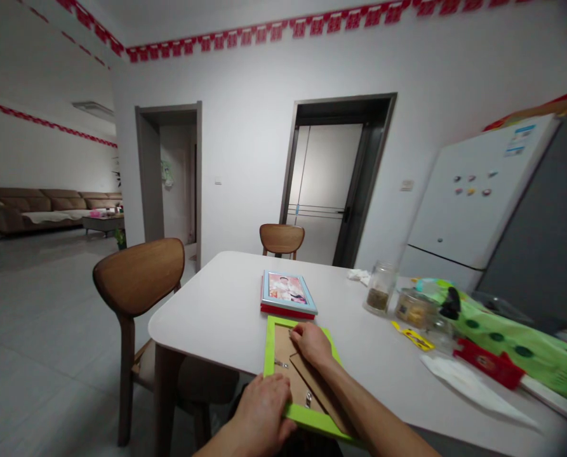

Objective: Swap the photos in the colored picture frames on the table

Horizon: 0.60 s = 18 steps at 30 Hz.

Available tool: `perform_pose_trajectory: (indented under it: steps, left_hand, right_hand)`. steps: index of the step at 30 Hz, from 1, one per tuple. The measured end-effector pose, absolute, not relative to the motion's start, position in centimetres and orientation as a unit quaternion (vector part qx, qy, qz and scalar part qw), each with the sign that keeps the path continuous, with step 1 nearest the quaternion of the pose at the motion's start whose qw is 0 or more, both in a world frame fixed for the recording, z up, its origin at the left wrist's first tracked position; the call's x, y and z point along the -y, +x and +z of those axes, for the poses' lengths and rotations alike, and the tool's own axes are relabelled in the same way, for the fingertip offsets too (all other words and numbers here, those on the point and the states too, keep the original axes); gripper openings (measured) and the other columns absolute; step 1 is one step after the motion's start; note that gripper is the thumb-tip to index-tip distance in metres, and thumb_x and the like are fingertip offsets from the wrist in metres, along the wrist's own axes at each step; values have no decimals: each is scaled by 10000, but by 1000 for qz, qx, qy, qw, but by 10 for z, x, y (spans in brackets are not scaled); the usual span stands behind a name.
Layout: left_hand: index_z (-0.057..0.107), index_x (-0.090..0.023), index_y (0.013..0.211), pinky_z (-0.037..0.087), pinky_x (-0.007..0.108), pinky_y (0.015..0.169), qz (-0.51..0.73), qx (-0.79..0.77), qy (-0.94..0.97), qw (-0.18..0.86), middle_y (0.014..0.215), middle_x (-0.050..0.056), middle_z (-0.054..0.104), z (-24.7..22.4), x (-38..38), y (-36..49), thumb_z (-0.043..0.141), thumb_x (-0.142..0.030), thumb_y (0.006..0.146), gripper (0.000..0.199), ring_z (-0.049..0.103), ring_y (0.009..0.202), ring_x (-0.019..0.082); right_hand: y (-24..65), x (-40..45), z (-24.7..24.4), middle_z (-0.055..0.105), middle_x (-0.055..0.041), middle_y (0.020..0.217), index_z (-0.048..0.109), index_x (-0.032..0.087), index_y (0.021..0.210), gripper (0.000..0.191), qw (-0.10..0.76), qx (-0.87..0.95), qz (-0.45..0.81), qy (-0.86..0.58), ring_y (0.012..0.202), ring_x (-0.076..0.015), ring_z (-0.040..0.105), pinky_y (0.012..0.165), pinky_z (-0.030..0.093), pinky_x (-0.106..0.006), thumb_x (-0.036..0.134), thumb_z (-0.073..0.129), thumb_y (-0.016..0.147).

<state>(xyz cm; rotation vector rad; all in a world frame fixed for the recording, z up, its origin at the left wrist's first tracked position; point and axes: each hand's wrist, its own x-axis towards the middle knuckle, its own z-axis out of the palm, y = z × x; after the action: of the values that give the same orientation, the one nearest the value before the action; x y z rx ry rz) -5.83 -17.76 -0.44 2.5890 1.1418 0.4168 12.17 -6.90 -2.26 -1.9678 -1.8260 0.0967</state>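
A lime-green picture frame (269,346) lies face down at the table's near edge, its brown backing board (282,343) upward. My left hand (266,406) grips the frame's near left side, fingers curled over the rim. Near the far end of the backing, my right hand (310,343) is closed in a pinch; whatever is between its fingertips is too small to make out. A brown support leg (317,386) runs along the back beneath my right forearm. Two small metal clips show on the board, one clip (281,364) at the left and another clip (308,398) near the bottom.
Beyond the frame rests a light-blue framed photo (306,293) on top of a red one (283,310). At the right stand a glass jar (381,289), a plastic tub (414,308) and a green bag (512,346). Wooden chairs (143,276) flank the white table (207,311).
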Motion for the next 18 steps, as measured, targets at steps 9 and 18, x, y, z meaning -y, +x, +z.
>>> perform_pose_trajectory:
  steps: [9,18]
  left_hand:
    - [418,-123,1164,238,320,985,123,-431,878,169,1206,98,459,-3,185,-53,506,-259,681,510,386,1112,219]
    - [399,-110,1182,242,330,983,107,-425,882,173,1233,116,430,-8,180,-56,522,-272,659,561,379,1121,231]
  right_hand:
    - [126,48,-29,637,-79,764,589,191,713,181,212,597,35,-773,730,-193,572,568,355,-267,352,509,693]
    - [131,45,-30,619,-74,693,548,190,625,223,272,580,62,-766,663,-199,560,538,340,-276,402,496,672]
